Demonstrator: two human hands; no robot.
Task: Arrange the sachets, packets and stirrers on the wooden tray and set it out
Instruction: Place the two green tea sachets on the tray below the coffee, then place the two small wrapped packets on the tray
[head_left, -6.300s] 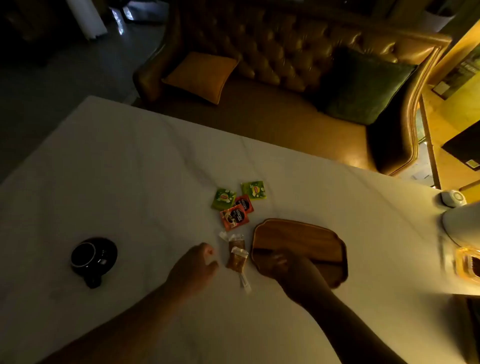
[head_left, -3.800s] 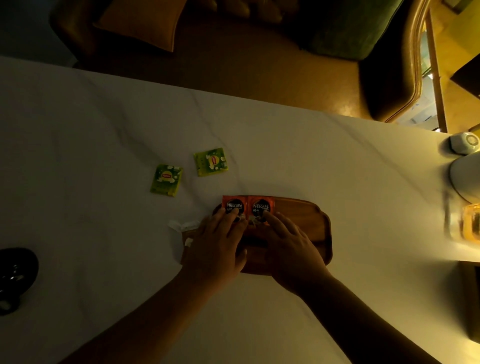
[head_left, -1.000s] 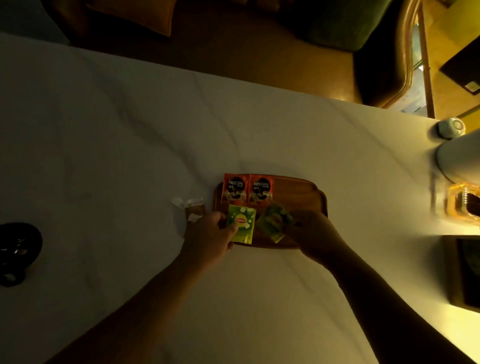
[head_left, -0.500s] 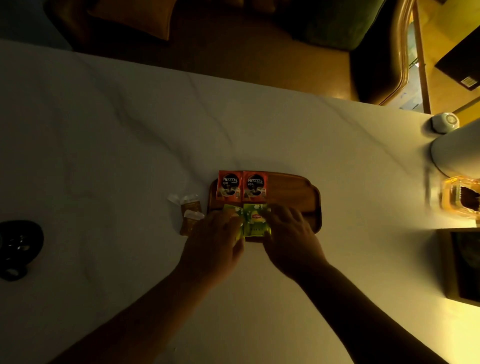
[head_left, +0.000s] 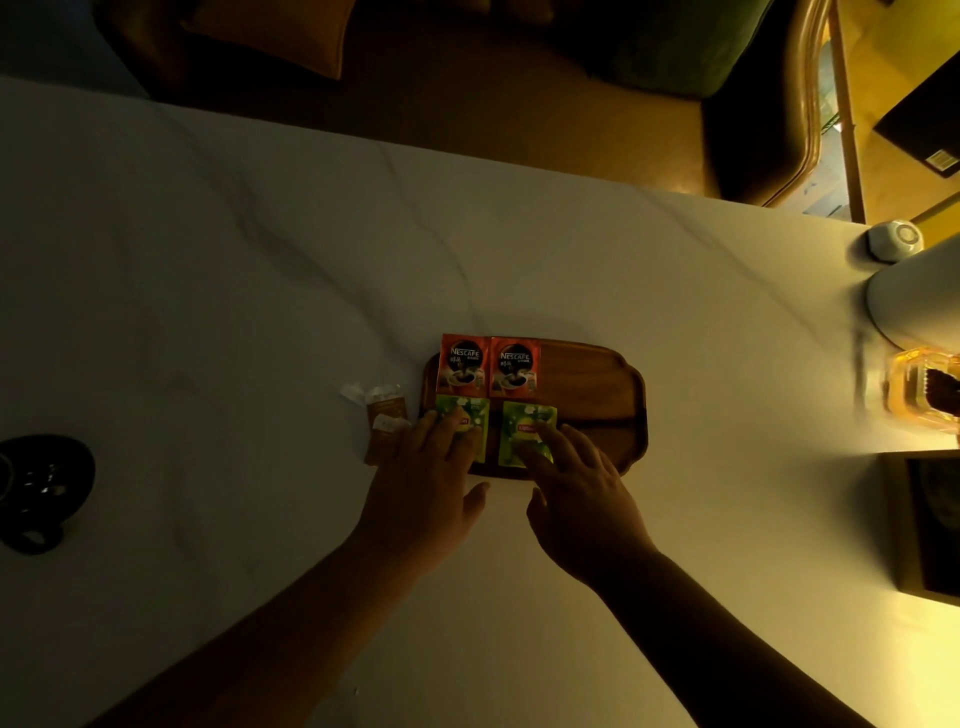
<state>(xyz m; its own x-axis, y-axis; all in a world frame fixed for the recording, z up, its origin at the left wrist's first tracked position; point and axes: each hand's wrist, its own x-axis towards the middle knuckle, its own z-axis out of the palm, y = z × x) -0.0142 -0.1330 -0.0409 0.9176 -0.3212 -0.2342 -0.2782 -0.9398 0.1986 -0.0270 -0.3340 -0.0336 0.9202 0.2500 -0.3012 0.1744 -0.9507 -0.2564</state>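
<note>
A wooden tray (head_left: 592, 384) lies on the white marble table. Two red coffee sachets (head_left: 488, 366) sit side by side on its far left part. Below them lie two green tea packets, the left one (head_left: 467, 415) and the right one (head_left: 524, 431). My left hand (head_left: 426, 483) rests flat with its fingertips on the left green packet. My right hand (head_left: 576, 483) has its fingers spread and touches the right green packet. Brown sugar sachets and a clear-wrapped stirrer (head_left: 384, 421) lie on the table just left of the tray.
A black cup on a saucer (head_left: 36, 488) stands at the left edge. At the right are a white lamp base (head_left: 914, 296), a small white round device (head_left: 893, 241) and an amber glass dish (head_left: 919, 389). A leather sofa stands beyond the table.
Both green packets now lie flat on the tray under the red sachets. My hands have slid back a little, fingers spread on the packets.
</note>
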